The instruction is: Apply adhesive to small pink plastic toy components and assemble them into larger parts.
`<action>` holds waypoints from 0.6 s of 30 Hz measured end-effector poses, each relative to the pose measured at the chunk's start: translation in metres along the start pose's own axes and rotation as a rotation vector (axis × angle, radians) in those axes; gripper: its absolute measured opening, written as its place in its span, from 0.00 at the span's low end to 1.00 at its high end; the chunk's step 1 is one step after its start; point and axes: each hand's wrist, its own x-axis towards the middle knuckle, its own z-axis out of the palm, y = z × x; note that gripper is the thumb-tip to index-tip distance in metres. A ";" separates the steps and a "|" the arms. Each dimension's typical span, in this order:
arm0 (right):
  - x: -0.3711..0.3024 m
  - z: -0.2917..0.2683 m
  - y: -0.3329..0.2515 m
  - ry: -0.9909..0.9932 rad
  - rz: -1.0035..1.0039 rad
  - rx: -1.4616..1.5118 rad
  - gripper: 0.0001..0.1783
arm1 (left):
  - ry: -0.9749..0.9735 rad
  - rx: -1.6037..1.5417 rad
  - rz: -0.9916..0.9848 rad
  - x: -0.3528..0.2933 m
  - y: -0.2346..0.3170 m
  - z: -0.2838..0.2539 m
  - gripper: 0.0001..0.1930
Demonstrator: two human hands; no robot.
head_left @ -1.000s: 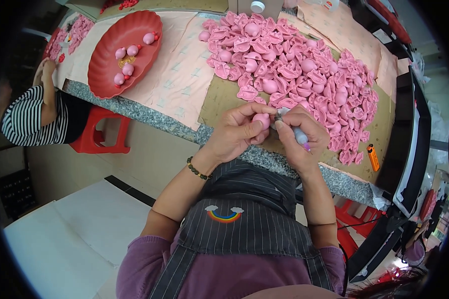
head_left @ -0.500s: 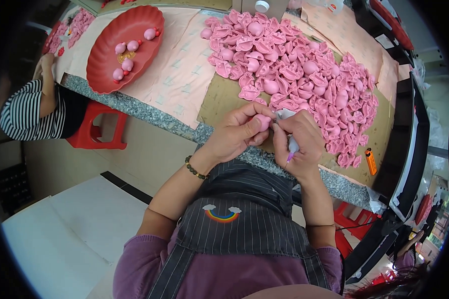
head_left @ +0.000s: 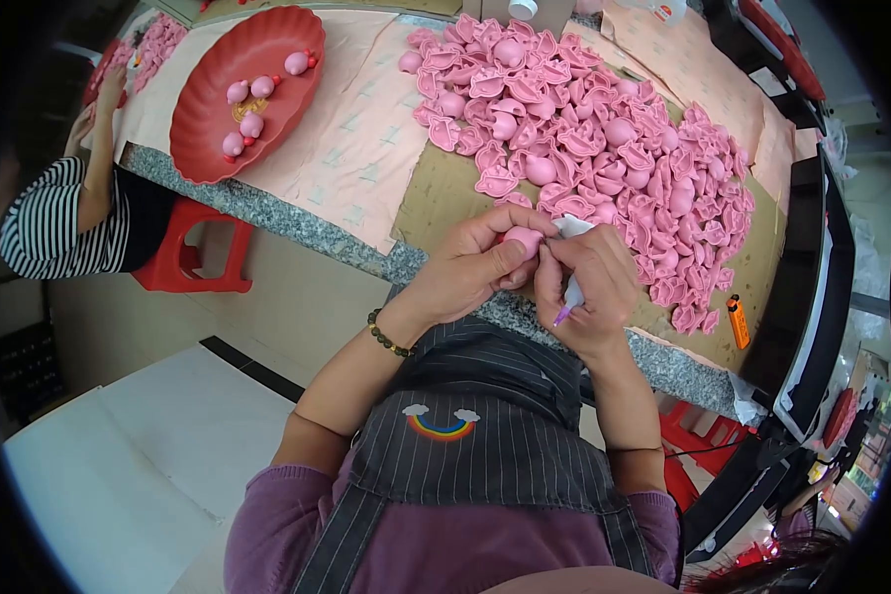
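Observation:
My left hand (head_left: pixel 473 261) is closed on a small rounded pink plastic piece (head_left: pixel 523 241), held between thumb and fingers over the table's near edge. A bit of red shows at the piece's left side. My right hand (head_left: pixel 604 287) pinches close against the piece's right side; whatever sits between those fingertips is hidden. In the same hand rests a slim whitish tube (head_left: pixel 573 290) with a purple tip pointing down toward me. Just beyond both hands spreads a big heap of pink shell-like plastic pieces (head_left: pixel 584 139), some of them rounded.
A red scalloped tray (head_left: pixel 184 150) at the left holds several pink balls with red bits. An orange lighter (head_left: pixel 738 322) lies right of the heap. Pinkish paper (head_left: pixel 351 129) covers the tabletop's left. Farther left, a person in striped sleeves (head_left: pixel 54 213) sits by a red stool (head_left: pixel 198 252).
The pink piece has turned slightly in my left fingers, and red now shows on it. My right hand has tilted, swinging the tube's purple tip left. The other person's arm has moved.

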 end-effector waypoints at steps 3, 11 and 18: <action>-0.001 0.000 0.001 -0.009 -0.003 -0.006 0.10 | 0.008 0.012 0.003 0.000 -0.001 0.001 0.11; 0.000 0.001 0.001 -0.020 -0.109 -0.056 0.13 | -0.007 0.058 0.017 -0.001 -0.005 -0.005 0.11; -0.001 0.002 0.001 -0.025 -0.157 -0.106 0.14 | -0.005 0.127 0.001 -0.002 -0.006 -0.007 0.10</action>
